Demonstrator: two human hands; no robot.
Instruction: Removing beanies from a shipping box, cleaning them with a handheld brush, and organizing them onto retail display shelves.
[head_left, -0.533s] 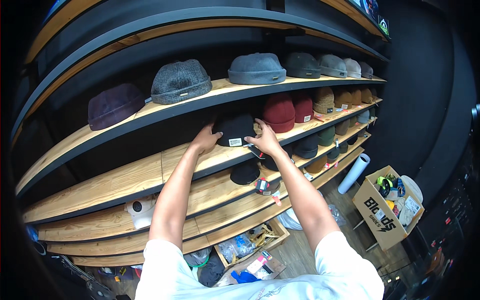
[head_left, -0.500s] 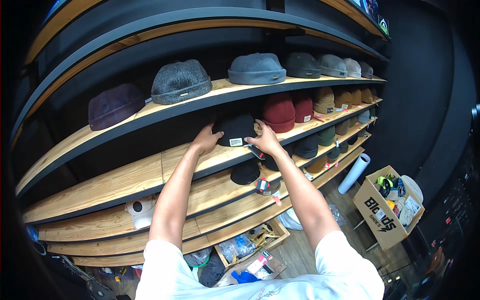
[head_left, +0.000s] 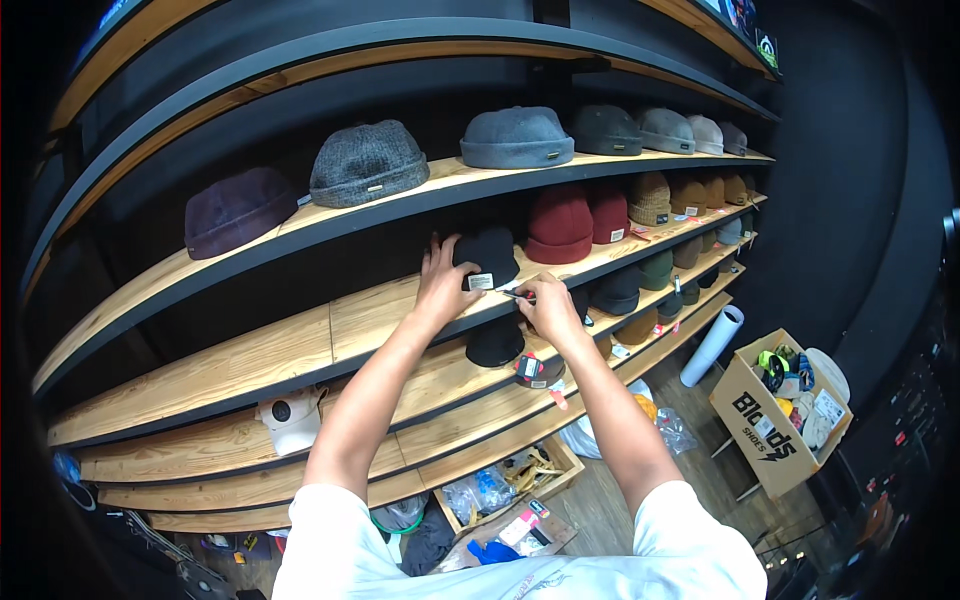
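Observation:
A black beanie (head_left: pixel 490 254) with a small white label on its cuff stands on the second visible hat shelf, left of a dark red beanie (head_left: pixel 559 226). My left hand (head_left: pixel 443 283) grips its left side, thumb at the front by the label and fingers reaching up and round behind. Just below the beanie's right edge, my right hand (head_left: pixel 549 308) pinches its dark hang tag (head_left: pixel 517 295) at the shelf's front edge. The fingertips partly cover the tag.
Above stands a row of brimless caps, among them a grey tweed one (head_left: pixel 368 163). Lower shelves carry more beanies and a white cap (head_left: pixel 289 420). On the floor are a wooden crate (head_left: pixel 563 468) and a white roll (head_left: pixel 712 346); a filled cardboard box (head_left: pixel 768 425) stands at the right.
My right hand has left the beanie's right side and moved down onto the hang tag. My left hand has shifted right and wraps further round the beanie, which sits slightly further right.

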